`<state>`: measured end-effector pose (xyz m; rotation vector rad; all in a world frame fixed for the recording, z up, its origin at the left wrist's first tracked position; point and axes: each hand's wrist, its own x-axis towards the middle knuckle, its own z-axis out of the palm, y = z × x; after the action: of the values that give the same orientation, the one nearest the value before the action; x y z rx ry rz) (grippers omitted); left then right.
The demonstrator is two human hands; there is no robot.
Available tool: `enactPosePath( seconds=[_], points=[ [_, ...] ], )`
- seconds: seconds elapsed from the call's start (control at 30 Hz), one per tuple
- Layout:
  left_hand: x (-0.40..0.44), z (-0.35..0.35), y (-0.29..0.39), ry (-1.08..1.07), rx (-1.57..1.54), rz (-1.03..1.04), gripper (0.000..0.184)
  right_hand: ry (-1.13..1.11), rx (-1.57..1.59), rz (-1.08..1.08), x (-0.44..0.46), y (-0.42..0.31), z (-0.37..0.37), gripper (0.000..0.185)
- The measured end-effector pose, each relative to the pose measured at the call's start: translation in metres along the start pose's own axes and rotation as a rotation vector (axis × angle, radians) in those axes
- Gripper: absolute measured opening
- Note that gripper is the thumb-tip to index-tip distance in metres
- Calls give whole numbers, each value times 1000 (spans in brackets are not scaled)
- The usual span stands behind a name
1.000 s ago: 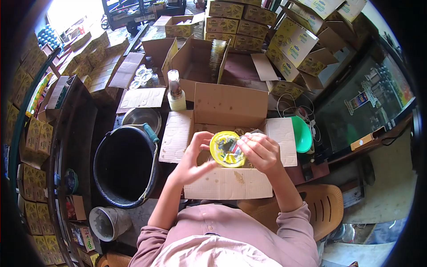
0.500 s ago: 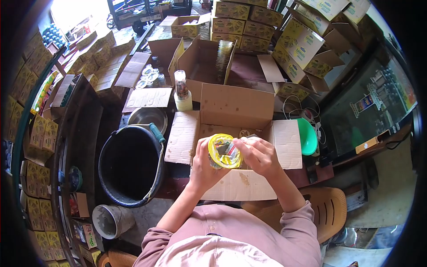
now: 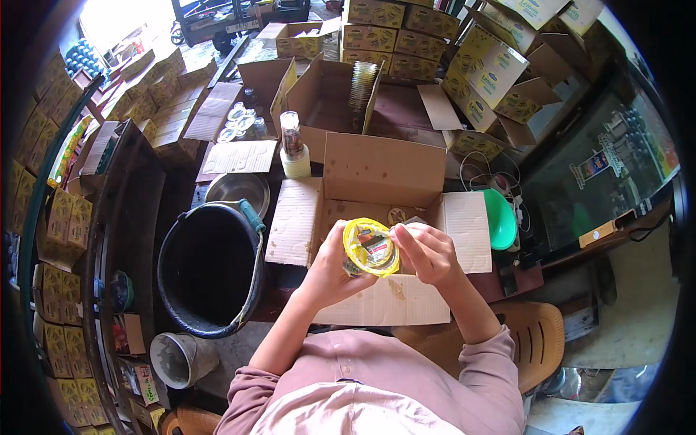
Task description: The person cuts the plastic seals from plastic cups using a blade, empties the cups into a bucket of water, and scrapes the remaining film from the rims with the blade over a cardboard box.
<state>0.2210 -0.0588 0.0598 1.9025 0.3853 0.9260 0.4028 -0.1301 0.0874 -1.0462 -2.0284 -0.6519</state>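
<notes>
A clear plastic cup with a yellow rim and printed film point(image 3: 371, 248) is held over an open cardboard box point(image 3: 384, 168). My left hand point(image 3: 330, 270) wraps round the cup's side. My right hand point(image 3: 426, 252) pinches at the right edge of the cup's rim, its fingertips pressed together. Whatever thin piece lies between those fingertips is too small to make out. Inside the box, beneath the hands, a round item point(image 3: 396, 215) shows in part.
Left of the box are a black bucket point(image 3: 210, 272), a metal bowl point(image 3: 238, 194) and a grey pail point(image 3: 183, 361). Stacked cups point(image 3: 296, 161) stand behind it, near sealed cups point(image 3: 239, 123). A green bowl point(image 3: 499, 220) is at the right.
My left hand has closed round the cup, whose film was more fully turned up a second ago. My right hand stays at the rim. The view has shifted slightly.
</notes>
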Motion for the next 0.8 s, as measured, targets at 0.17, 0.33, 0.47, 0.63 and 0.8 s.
enactPosePath(
  seconds=[0.17,0.33,0.47,0.63,0.8],
  points=[
    [4,-2,-4,-93,-71,4,67,11,15,9,0,2,-3,44],
    [8,-4,-3,-224,-281,-80,63,27,23,5,-1,4,-1,43],
    [6,2,-3,-279,-438,-75,56,42,27,-8,1,6,-2,44],
    [7,-4,-18,-547,-779,-253,48,52,57,-16,2,4,-1,45],
    [10,0,-28,-768,-1111,-303,51,69,67,-31,1,2,1,44]
  ],
)
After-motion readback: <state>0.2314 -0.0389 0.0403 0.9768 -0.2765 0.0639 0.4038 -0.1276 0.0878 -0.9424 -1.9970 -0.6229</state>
